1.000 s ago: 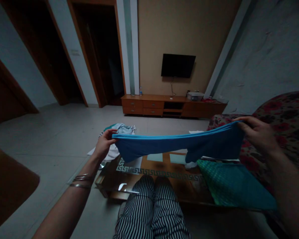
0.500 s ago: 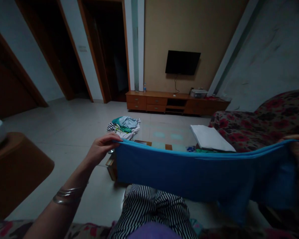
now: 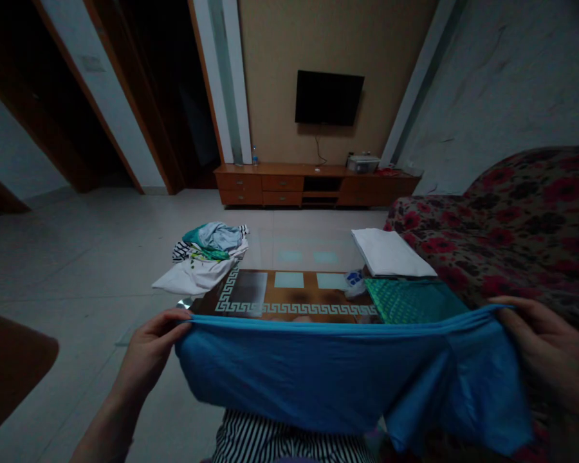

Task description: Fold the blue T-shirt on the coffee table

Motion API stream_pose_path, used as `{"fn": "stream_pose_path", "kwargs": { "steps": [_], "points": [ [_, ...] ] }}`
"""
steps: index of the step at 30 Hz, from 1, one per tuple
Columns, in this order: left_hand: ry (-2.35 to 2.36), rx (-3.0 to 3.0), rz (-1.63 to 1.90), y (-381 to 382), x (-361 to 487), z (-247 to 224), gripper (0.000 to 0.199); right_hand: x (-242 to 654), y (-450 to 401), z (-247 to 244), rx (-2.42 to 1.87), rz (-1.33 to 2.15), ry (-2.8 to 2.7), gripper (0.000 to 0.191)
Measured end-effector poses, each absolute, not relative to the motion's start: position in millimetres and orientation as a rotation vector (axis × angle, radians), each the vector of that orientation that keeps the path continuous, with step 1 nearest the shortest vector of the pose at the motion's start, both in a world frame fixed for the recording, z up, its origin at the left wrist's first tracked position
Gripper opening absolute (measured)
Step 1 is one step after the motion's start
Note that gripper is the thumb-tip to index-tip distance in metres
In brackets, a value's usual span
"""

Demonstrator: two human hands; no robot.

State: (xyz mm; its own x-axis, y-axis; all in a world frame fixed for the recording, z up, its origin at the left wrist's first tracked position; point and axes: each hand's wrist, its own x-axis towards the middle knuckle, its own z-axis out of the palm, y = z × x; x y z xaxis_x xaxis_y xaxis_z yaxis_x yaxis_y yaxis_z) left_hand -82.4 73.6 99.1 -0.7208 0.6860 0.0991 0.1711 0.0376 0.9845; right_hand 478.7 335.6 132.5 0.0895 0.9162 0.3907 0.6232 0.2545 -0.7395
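A blue shirt [image 3: 289, 373], folded lengthwise, hangs stretched between my two hands above my lap. My left hand [image 3: 161, 337] pinches its upper left corner between thumb and fingers. At the other end my right hand [image 3: 540, 334] grips the upper right corner, its fingertips partly hidden by the cloth. The top edge runs nearly level, sagging slightly in the middle. A sleeve-like flap [image 3: 419, 399] droops toward the right. Behind the shirt is a glass-topped coffee table [image 3: 294, 292] with a Greek-key border.
A heap of clothes [image 3: 212, 247] lies at the table's far left. On its right are folded white cloth [image 3: 390, 253] and green folded cloth [image 3: 410, 299], near a small plastic bag [image 3: 354, 283]. A flowered sofa [image 3: 525, 206] stands right; a brown wooden piece [image 3: 14, 366] stands left.
Both hands and the shirt sit lower in view and closer in to me; the right hand shows more fully. The view has turned, uncovering more of the tabletop and green cloth.
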Motion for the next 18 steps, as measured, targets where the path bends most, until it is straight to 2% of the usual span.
{"fn": "stream_pose_path", "kwargs": {
  "steps": [2,7,12,18],
  "points": [
    [1.985,0.798,1.594,97,-99,78,0.04,454,360,120,-1.447,0.573,-1.676,0.034],
    [1.961,0.806,1.35,167,-149,31,0.067,406,467,54,-1.328,0.707,-1.875,0.037],
    [2.054,0.816,1.071,235,-186,-2,0.059,356,560,-4,-1.322,0.748,-2.061,0.026],
    [2.272,0.984,0.833,290,-218,-35,0.037,301,621,-33,-1.424,0.729,-2.293,0.021]
  ]
}}
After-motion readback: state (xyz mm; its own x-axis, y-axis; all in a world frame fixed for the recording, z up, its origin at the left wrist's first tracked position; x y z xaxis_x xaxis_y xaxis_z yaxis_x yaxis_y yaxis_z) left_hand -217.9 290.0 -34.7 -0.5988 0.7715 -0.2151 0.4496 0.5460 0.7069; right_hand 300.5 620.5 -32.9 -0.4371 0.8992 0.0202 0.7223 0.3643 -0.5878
